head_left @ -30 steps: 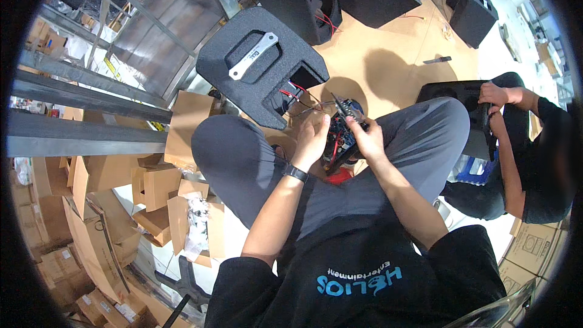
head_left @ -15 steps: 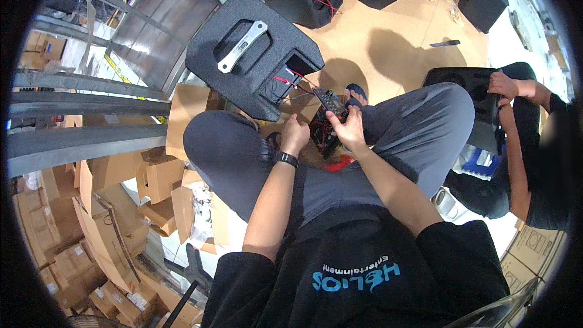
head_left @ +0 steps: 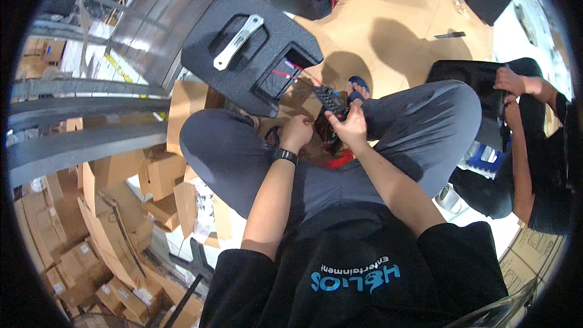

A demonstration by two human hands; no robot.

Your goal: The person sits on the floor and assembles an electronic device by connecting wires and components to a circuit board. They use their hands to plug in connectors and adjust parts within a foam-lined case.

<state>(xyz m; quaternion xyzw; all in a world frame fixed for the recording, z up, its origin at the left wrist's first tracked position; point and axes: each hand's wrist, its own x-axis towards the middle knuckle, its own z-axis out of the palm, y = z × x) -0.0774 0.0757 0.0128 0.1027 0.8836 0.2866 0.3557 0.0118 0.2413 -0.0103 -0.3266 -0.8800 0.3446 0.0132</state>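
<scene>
Sitting between the person's knees, one small dark circuit board (head_left: 331, 98) with wires is pinched at its near edge by the right hand (head_left: 349, 126), fingers closed on it. One left hand (head_left: 296, 133), wearing a black wristband, curls just beside it; whether its fingers grip anything cannot be told. Red wires (head_left: 285, 74) run from the board's side into one black speaker cabinet (head_left: 243, 48) lying on the brown floor (head_left: 388, 30), with a silver handle on top. The board's details are too small to read. Both forearms reach forward from the lower edge. At the right, another person's two hands (head_left: 513, 85) rest on a second black cabinet (head_left: 467, 76), partly cut off.
</scene>
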